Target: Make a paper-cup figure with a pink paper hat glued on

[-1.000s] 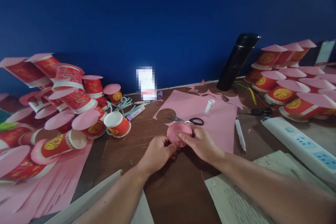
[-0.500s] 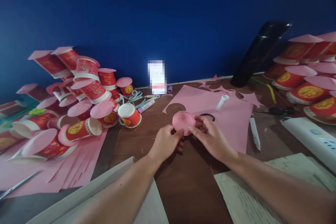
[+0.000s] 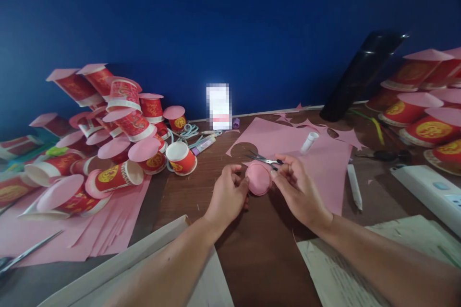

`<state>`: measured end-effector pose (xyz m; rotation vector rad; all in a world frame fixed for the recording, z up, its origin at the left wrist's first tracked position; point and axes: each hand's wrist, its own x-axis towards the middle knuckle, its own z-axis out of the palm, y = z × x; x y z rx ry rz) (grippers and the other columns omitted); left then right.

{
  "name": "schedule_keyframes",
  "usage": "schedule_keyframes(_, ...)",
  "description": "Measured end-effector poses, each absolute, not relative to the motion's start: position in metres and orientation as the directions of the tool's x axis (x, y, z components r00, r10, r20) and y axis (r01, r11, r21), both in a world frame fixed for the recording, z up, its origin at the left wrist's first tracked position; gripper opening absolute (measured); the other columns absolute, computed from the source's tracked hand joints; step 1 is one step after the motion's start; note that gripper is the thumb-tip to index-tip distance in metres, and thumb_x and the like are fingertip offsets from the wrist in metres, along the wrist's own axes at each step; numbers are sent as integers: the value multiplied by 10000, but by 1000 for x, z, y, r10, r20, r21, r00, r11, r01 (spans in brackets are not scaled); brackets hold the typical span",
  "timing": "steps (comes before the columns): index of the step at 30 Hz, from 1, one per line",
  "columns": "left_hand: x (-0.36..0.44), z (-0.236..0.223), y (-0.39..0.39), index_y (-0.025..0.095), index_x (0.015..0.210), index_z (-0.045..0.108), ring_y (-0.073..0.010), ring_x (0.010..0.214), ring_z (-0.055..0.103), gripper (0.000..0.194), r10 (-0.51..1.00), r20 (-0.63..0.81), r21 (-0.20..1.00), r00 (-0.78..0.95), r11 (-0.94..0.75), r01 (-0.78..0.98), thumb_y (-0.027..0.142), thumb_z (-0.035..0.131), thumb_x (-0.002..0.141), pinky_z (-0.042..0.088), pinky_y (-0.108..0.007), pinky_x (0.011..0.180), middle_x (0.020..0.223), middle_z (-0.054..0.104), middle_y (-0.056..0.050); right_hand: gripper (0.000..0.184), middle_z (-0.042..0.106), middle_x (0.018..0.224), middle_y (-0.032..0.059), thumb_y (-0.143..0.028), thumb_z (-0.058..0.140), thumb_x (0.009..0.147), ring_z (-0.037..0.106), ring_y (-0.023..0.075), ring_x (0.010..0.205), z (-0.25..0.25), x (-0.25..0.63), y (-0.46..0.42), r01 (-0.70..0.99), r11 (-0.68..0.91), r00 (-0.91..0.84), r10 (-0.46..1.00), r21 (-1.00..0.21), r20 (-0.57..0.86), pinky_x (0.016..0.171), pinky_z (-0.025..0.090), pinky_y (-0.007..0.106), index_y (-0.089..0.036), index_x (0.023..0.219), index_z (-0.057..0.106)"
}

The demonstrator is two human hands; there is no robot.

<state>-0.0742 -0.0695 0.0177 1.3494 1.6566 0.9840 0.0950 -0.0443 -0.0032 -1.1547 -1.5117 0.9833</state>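
Note:
A round pink paper disc (image 3: 258, 179) with a darker line round its edge is held low over the brown table. My left hand (image 3: 227, 193) pinches its left edge between thumb and fingers. At the opposite edge, my right hand (image 3: 297, 189) has its thumb and bent fingers closed on the rim. Just behind the disc are scissors (image 3: 264, 159), blades apart and pointing left; the right fingers partly cover their black handles. Whether those fingers touch the handles I cannot tell. A pink paper sheet (image 3: 288, 136) with a round cut-out lies beyond, a white glue-stick-like tube (image 3: 309, 142) on it.
Red paper cups (image 3: 131, 124) with pink discs are heaped at left; more cups (image 3: 432, 129) stand at right. One white-lined cup (image 3: 181, 158) stands nearer. A black bottle (image 3: 355, 81) leans on the blue wall. A power strip (image 3: 428, 192) and second scissors (image 3: 30, 252) flank the work.
The disc has come slightly toward me with both hands, and the scissors' blades behind it now show. The view has shifted a little.

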Motion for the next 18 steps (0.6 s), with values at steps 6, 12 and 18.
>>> schedule_keyframes(6, -117, 45, -66, 158, 1251, 480, -181, 902, 597, 465, 589, 769, 447, -250, -214, 869, 265, 605, 816, 496, -346, 849, 1052, 616, -94, 317, 449, 749, -25, -358, 554, 890, 456, 123, 630, -6, 96, -47, 167, 242, -108, 968, -956, 227, 544, 406, 258, -234, 1170, 470)
schedule_keyframes(12, -152, 48, -52, 139, 1459, 192, -374, 1366, 282, 875, 601, 699, 418, -388, 97, 903, 355, 665, 755, 251, -594, 1083, 1478, 302, -226, 307, 458, 749, -24, -358, 561, 886, 467, 121, 629, -3, 97, -45, 235, 271, -95, 962, -933, 256, 567, 411, 261, -227, 1156, 494)
schedule_keyframes(18, -160, 25, -39, 118, 1473, 108, -386, 1390, 211, 969, 648, 533, 531, -545, 246, 811, 287, 676, 707, 168, -642, 1093, 1491, 240, -251, 266, 497, 735, -18, -365, 564, 880, 492, 123, 615, -1, 100, -47, 316, 269, -106, 963, -910, 248, 561, 412, 259, -211, 1097, 543)
